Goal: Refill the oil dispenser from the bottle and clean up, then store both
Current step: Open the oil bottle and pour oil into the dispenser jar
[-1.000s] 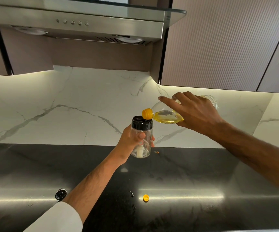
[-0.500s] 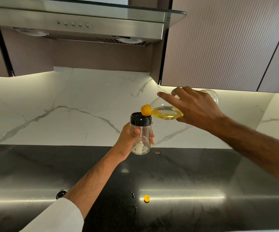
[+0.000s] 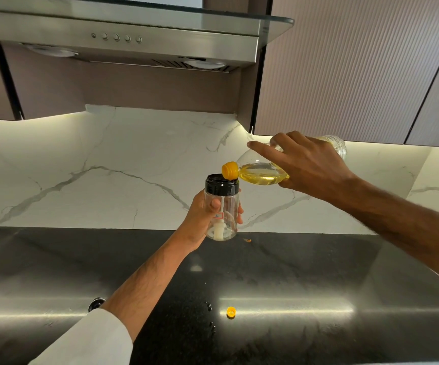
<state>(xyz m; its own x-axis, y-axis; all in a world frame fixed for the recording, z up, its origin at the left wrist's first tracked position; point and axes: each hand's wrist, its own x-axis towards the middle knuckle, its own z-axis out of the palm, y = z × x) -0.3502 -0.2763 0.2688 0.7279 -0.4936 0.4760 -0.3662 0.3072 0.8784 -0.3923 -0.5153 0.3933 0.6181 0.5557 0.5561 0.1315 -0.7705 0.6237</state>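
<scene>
Oil bottle tipped over the open dispenser, ready to pour.

The left hand wraps the dispenser upright at centre frame; the right hand grips the bottle at its 2 o'clock, spout over the mouth.

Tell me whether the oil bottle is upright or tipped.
Tipped: the oil bottle lies nearly sideways in the right hand, spout over the dispenser.

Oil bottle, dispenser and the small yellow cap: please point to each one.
oil bottle point(image 3: 263, 173), head view, oil-filled shoulder.
dispenser point(image 3: 226, 219), head view, clear body.
small yellow cap point(image 3: 231, 312), head view, its top, on the counter.
</scene>
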